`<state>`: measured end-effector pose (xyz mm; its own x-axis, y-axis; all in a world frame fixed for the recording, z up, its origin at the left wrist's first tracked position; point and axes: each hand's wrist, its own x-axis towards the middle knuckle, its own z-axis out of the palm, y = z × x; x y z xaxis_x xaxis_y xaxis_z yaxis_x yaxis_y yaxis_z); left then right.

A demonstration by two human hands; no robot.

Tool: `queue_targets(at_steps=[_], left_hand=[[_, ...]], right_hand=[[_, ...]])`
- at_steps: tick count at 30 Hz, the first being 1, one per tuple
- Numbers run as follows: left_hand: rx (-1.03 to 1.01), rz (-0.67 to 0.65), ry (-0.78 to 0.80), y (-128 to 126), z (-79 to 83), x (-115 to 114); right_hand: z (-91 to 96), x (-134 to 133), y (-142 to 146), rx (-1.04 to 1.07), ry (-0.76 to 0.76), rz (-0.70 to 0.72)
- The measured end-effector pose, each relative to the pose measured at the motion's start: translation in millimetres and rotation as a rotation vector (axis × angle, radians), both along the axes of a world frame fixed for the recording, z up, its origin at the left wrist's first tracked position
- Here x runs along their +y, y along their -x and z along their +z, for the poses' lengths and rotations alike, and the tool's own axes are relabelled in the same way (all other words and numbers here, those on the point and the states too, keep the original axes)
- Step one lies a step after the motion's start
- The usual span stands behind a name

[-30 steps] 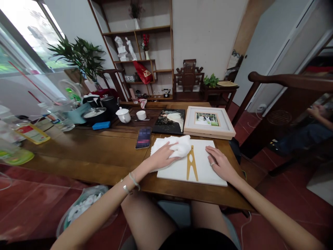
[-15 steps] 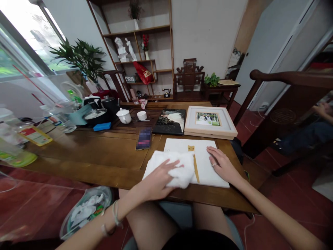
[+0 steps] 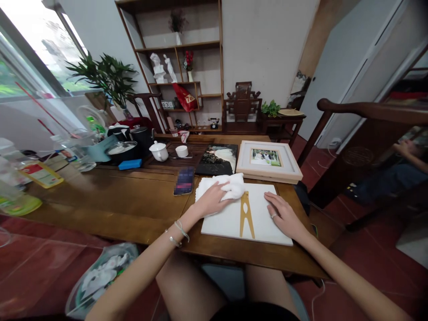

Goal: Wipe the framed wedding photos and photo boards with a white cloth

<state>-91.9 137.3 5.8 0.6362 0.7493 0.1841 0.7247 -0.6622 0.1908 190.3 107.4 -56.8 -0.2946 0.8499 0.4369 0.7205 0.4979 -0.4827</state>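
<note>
A white board (image 3: 220, 220) with a gold, long-legged figure (image 3: 246, 218) lies flat at the table's near edge. My left hand (image 3: 214, 199) presses a bunched white cloth (image 3: 233, 186) onto the board's far left part, its fingers partly sunk in the folds. The cloth covers that corner and touches the top of the gold figure. On the board's right side rests my right hand (image 3: 282, 214), fingers stretched out and holding nothing, a ring on one of them.
Behind the board are a framed photo (image 3: 270, 180) and a dark picture panel (image 3: 214, 167). A phone (image 3: 183, 180) lies to the left, with a white teapot (image 3: 158, 151), a cup (image 3: 182, 151) and a blue sponge (image 3: 130, 164) beyond. Below left stands a bin (image 3: 72, 298). Another person sits far right.
My left hand has moved the cloth away from me to the board's far left, uncovering the gold figure's legs and the near left area. My right hand stays on the right edge.
</note>
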Motion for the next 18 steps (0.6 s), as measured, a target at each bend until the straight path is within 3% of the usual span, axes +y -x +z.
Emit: queue_targets(at_steps=[2,5,8,11,14,18], left_hand=[[-0.008,0.056,-0.005,-2.9,-4.6,-8.1],[0.010,0.079,0.034,-4.1,-3.6,-42.7],[0.016,-0.003,0.102,-0.8,7.9,-83.4],[0.013,-0.073,0.139,4.4,21.5,-103.9],[0.038,-0.042,0.141,4.1,24.7,-93.9],[0.022,0.003,0.111,-11.7,10.4,-50.9]], right_hand=[[-0.6,-0.1,-0.1,-0.004,0.003,-0.003],[-1.6,0.1,-0.6,-0.014,0.013,-0.003],[-2.3,0.4,-0.9,-0.017,0.011,0.005],[-2.9,0.9,-1.2,-0.007,-0.002,0.007],[-3.5,1.6,-1.7,0.002,-0.013,0.007],[-3.3,2.2,-2.4,0.005,-0.015,0.018]])
